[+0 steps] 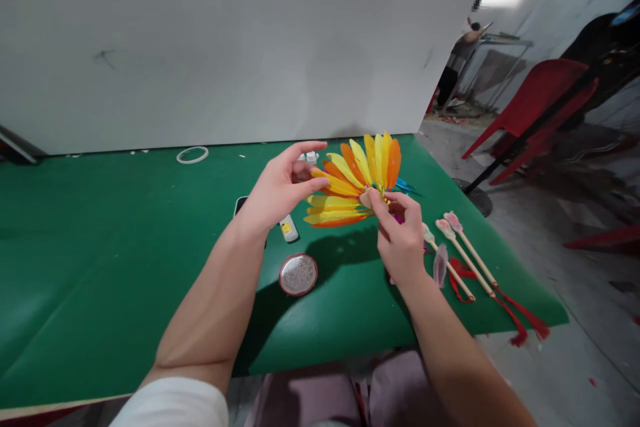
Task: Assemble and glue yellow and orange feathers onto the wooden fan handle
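Note:
In my right hand (400,230), thumb and fingers pinch the gathered base of a fan of yellow and orange feathers (353,160) above the table. My left hand (283,183) is at the fan's left side with thumb and forefinger spread apart. Its thumb meets the tips of the left feathers; whether it presses on them I cannot tell. Some of its other fingers are partly hidden behind. A round, red-rimmed tin (298,274) sits below the fan, and a small white item with a yellow label (289,229) lies beside my left wrist. Blue feathers (407,187) show behind my right hand.
Wooden sticks with pinkish heads and red tassels (465,253) lie at the right of the green table (125,267). A white ring (193,155) lies near the tall white board (225,53) at the back. A red chair (535,103) and another person's arm (473,33) are beyond.

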`<state>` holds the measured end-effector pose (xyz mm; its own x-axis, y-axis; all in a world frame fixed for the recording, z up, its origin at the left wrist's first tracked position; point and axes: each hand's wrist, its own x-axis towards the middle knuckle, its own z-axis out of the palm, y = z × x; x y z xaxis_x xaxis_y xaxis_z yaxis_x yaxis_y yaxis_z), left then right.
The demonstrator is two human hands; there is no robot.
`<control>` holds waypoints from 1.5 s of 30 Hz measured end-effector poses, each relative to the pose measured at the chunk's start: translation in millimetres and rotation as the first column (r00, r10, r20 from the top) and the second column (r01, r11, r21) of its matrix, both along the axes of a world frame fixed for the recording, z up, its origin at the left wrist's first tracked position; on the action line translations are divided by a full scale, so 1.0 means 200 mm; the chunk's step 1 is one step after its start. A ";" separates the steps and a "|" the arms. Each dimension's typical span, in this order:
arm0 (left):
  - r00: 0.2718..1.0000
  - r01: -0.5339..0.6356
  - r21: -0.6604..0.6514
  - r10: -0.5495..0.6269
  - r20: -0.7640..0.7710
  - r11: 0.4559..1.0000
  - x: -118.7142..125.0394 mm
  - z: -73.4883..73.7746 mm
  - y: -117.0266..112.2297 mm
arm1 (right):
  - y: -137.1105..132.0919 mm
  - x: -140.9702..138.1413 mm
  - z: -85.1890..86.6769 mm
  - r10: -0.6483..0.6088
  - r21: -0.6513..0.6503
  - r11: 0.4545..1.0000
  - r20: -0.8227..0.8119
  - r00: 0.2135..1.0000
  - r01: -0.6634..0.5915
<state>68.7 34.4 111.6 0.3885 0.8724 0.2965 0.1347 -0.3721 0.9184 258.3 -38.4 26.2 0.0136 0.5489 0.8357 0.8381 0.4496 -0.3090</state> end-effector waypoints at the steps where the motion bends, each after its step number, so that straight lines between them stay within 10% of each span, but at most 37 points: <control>1: 1.000 -0.006 0.014 0.006 -0.005 1.000 0.00 0.01 -0.01 | 0.00 0.00 0.00 0.000 0.002 1.000 -0.002 1.000 0.000; 45: 0.994 -0.108 0.090 0.106 0.024 0.990 0.03 0.02 -0.03 | -0.01 -0.01 0.01 -0.018 -0.008 1.000 -0.024 1.000 0.018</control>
